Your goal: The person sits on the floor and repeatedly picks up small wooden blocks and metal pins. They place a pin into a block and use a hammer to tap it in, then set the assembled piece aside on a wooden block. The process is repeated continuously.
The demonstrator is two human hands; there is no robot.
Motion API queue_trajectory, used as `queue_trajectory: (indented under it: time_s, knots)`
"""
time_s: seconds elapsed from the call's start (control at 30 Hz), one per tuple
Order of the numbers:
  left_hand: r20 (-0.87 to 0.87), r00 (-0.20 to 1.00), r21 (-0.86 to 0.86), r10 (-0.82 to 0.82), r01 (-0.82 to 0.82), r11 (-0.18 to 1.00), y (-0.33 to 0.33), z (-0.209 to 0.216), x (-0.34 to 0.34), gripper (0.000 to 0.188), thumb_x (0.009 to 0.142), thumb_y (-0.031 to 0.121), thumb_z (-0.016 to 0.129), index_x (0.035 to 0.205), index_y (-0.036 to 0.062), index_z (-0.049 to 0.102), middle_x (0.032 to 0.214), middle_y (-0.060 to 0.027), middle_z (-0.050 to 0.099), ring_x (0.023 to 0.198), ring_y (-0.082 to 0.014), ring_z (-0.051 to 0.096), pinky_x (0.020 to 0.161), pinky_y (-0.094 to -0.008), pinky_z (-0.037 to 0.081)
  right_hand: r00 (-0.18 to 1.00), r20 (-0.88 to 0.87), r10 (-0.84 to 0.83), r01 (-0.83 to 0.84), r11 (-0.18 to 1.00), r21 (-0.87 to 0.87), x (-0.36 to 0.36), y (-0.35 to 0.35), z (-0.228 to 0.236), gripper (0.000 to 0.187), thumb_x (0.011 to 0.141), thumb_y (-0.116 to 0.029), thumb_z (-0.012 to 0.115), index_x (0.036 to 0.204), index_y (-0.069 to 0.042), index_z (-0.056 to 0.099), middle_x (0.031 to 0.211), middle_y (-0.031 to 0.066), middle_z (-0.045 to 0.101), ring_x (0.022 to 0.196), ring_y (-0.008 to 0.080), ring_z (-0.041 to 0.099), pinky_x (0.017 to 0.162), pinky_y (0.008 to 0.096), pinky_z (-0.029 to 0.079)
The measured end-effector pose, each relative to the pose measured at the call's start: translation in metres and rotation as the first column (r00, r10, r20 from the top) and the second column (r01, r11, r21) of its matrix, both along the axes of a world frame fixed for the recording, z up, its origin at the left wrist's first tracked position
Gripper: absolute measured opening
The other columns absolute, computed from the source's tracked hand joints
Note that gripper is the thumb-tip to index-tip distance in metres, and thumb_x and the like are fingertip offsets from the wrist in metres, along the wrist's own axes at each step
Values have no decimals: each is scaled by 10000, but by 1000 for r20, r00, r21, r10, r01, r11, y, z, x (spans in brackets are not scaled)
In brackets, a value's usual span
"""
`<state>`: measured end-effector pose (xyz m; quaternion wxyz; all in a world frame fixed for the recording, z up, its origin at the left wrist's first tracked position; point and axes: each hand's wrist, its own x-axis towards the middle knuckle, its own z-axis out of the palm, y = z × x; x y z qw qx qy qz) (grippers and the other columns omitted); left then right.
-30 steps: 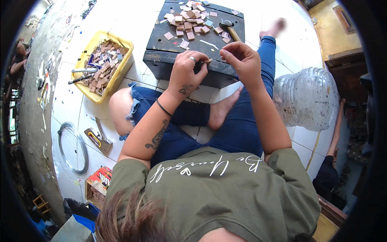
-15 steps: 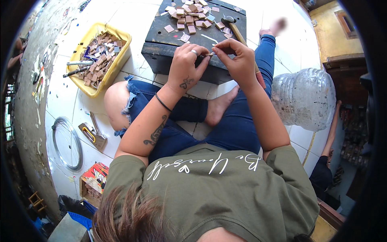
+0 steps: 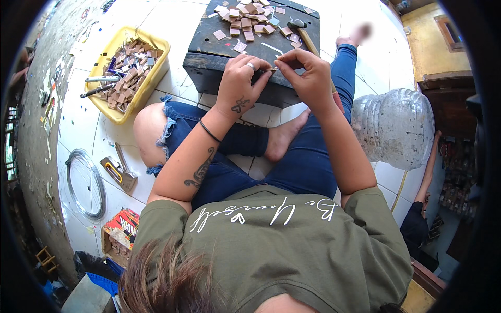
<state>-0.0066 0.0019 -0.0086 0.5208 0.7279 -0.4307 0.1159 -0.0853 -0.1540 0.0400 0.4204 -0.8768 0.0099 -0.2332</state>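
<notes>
Pinching a small piece (image 3: pixel 272 69), the left hand (image 3: pixel 243 78) meets the right hand (image 3: pixel 308 76), fingertips closed together at the piece's end.

A head-worn wide fisheye looks down, from nearby, on the left hand (image 3: pixel 241 82) and right hand (image 3: pixel 310 77)

Metal hammerhead (image 3: pixel 297 24), smooth wooden handle (image 3: pixel 309 43)

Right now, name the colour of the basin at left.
The basin is yellow, best seen in the head view.
</notes>
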Motion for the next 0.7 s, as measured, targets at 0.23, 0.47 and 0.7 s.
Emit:
queue_trajectory:
  time_s: [0.23, 0.47, 0.7]
  knots:
    - [-4, 1000, 7, 4, -4, 1000, 0, -1, 0, 76, 811, 108, 723, 848, 53, 688, 835, -70, 680, 845, -262, 633, 815, -384, 466, 1000, 3, -8, 8, 1000, -27, -1, 0, 0, 98, 837, -95, 725, 888, -13, 713, 808, 112, 711, 726, 177, 696, 647, 276, 541]
    - [-8, 1000, 2, 3, -3, 1000, -1, -1, 0, 79, 815, 116, 721, 851, 54, 689, 838, -70, 681, 852, -263, 632, 821, -387, 464, 1000, 3, 8, -8, 1000, -22, 0, 0, 0, 98, 834, -100, 724, 886, -17, 713, 801, 110, 710, 736, 177, 693, 635, 288, 531]
    - [0, 1000, 2, 0, 0, 1000, 0, -1, 0, 80, 811, 112, 723, 855, 52, 692, 844, -75, 684, 849, -266, 635, 817, -386, 468, 1000, 2, 12, -12, 999, -31, 0, 0, 1, 101, 832, -98, 724, 883, -12, 711, 803, 115, 712, 725, 176, 693, 648, 283, 538]
